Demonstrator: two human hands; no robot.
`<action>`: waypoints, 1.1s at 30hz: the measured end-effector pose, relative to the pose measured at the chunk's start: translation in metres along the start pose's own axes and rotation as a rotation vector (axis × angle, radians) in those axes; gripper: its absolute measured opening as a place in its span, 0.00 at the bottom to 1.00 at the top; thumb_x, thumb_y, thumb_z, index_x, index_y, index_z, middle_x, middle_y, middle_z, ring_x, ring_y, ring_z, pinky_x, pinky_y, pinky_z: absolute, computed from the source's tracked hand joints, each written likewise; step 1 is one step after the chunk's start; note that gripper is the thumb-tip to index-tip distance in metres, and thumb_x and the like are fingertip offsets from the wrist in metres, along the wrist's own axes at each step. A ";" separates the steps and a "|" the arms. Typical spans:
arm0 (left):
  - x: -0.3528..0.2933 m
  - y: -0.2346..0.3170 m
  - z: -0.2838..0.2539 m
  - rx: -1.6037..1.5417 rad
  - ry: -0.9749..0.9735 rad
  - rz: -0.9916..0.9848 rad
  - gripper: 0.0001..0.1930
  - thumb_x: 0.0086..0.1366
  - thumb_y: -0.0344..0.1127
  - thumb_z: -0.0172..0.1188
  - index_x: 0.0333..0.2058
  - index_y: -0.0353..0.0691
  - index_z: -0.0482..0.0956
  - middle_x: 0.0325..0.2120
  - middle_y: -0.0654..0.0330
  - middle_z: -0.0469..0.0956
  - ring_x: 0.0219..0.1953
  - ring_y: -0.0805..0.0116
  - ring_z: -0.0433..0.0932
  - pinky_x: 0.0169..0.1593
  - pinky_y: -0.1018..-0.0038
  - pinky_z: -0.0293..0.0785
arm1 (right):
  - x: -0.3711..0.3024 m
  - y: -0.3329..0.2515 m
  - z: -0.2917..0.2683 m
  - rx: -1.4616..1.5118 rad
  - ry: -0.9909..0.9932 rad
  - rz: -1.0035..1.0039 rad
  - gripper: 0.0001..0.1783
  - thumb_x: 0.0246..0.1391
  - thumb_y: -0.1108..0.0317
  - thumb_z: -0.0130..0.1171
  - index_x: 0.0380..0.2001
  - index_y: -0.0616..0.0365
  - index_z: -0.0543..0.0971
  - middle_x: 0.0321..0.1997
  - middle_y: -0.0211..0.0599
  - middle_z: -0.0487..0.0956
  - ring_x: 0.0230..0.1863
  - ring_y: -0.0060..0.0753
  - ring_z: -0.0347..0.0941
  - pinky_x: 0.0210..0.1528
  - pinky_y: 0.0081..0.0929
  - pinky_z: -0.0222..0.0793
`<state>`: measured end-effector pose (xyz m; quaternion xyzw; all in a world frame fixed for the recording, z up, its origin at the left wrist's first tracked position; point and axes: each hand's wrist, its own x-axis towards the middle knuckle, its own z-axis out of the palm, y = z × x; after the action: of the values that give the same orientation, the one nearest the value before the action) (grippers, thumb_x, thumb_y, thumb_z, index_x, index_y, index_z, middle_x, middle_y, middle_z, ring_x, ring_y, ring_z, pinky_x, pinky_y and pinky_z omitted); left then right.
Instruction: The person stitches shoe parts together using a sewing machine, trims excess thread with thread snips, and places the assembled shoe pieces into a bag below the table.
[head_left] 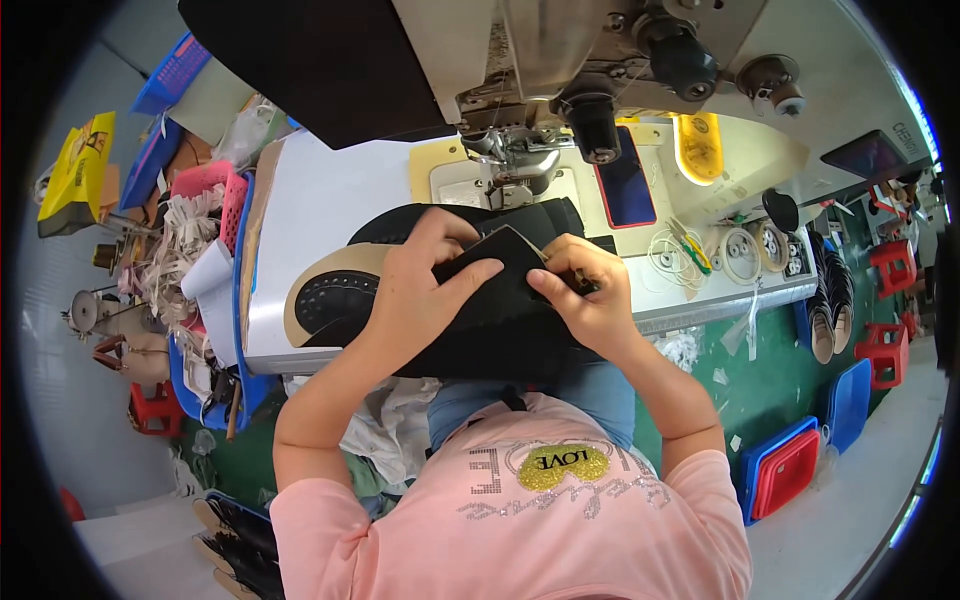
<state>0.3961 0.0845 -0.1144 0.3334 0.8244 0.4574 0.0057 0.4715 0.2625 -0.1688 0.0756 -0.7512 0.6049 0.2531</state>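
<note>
My left hand (420, 285) pinches the edge of a folded black sheet of material (490, 315), thumb on top and fingers behind it. On the other side of its raised corner, my right hand (590, 290) grips the same black sheet between thumb and curled fingers. A small dark object with a brassy glint shows in the right fingers; its kind is unclear. Beside my left wrist lies a black dotted piece with a tan border (335, 300), partly covered. Just beyond my hands is the sewing machine's presser foot area (515, 185).
A dark phone-like slab (625, 180) lies on the machine table, near a yellow tray (698, 150). Thread and yellow-handled snips (692, 250) lie to the right, beside white spools (740, 255). A pink basket (210, 185) of strips stands left. Red stools (880, 355) stand far right.
</note>
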 end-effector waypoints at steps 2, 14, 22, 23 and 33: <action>0.006 -0.006 -0.008 -0.023 -0.135 -0.118 0.13 0.55 0.37 0.66 0.28 0.31 0.76 0.18 0.55 0.75 0.19 0.66 0.71 0.27 0.74 0.67 | 0.002 0.004 0.004 0.004 0.013 0.006 0.10 0.46 0.76 0.64 0.19 0.65 0.72 0.22 0.35 0.73 0.22 0.25 0.68 0.25 0.22 0.62; 0.111 -0.032 -0.043 0.229 -0.685 -0.256 0.22 0.56 0.47 0.66 0.41 0.36 0.80 0.37 0.58 0.78 0.39 0.71 0.75 0.43 0.77 0.70 | 0.029 0.019 0.021 0.247 0.025 0.386 0.07 0.50 0.76 0.62 0.22 0.67 0.78 0.28 0.31 0.77 0.30 0.21 0.70 0.35 0.22 0.65; 0.138 -0.061 -0.039 0.045 -0.669 -0.261 0.25 0.56 0.51 0.65 0.44 0.35 0.79 0.44 0.56 0.76 0.45 0.68 0.74 0.51 0.76 0.67 | 0.042 0.016 0.022 0.261 0.097 0.443 0.07 0.52 0.74 0.62 0.23 0.66 0.79 0.26 0.29 0.78 0.29 0.18 0.71 0.34 0.19 0.65; 0.142 -0.064 -0.040 0.047 -0.673 -0.254 0.25 0.56 0.51 0.65 0.44 0.35 0.79 0.44 0.56 0.76 0.45 0.68 0.74 0.51 0.76 0.67 | 0.043 0.017 0.023 0.279 0.104 0.438 0.07 0.52 0.74 0.62 0.23 0.66 0.79 0.26 0.28 0.78 0.29 0.18 0.71 0.34 0.19 0.65; 0.151 -0.066 -0.045 0.069 -0.684 -0.233 0.25 0.56 0.50 0.65 0.44 0.35 0.79 0.43 0.56 0.77 0.44 0.69 0.74 0.50 0.76 0.68 | 0.042 0.023 0.027 0.168 0.117 0.283 0.07 0.52 0.72 0.61 0.24 0.64 0.79 0.22 0.27 0.77 0.25 0.17 0.70 0.29 0.20 0.65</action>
<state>0.2279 0.1105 -0.0936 0.3709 0.8223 0.2874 0.3220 0.4182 0.2504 -0.1727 -0.0454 -0.6851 0.6985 0.2017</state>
